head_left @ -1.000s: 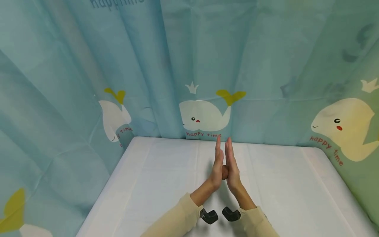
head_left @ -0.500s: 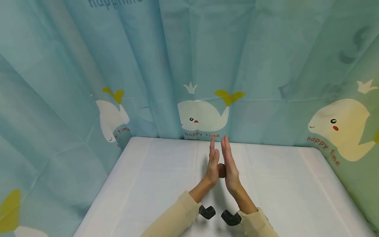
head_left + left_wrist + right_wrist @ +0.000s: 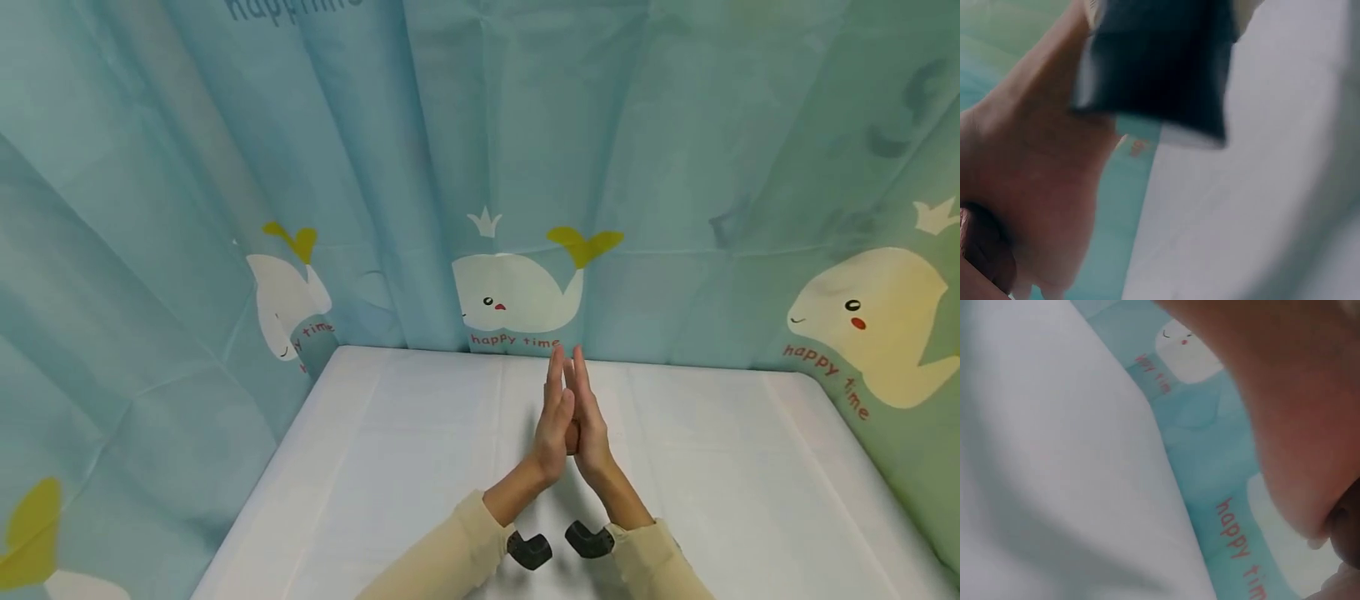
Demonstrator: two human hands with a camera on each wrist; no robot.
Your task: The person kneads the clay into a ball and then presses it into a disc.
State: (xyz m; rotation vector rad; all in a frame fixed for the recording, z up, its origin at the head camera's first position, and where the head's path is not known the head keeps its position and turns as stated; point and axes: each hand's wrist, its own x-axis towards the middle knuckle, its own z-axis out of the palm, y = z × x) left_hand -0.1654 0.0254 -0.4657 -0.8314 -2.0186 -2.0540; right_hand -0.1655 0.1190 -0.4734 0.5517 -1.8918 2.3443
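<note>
- A brown ball [image 3: 572, 437] sat between a person's two facing palms, nearer the wrists than the fingertips, and appeared to touch both; neither hand was clearly closer to it.
- The left hand [image 3: 553, 437] lay to one side of the ball and the right hand [image 3: 592, 437] to the other; both had straight fingers pointing away from the person, with a narrow gap between the fingertips.
- Neither hand curled round the ball; the flat palms alone seemed to hold it, above the table.
- The ball looked roundish, with no long axis that could be told, since the palms hid much of it; close up, its dark surface seemed uneven.
- The table [image 3: 420, 433] had a smooth, white top with rounded corners.
- Cream sleeves [image 3: 450, 546] covered the forearms, and curved black pieces [image 3: 529, 551] stuck out at the wrists.
- Behind hung a creased blue-green curtain [image 3: 375, 125] printed with white whales [image 3: 517, 292].
</note>
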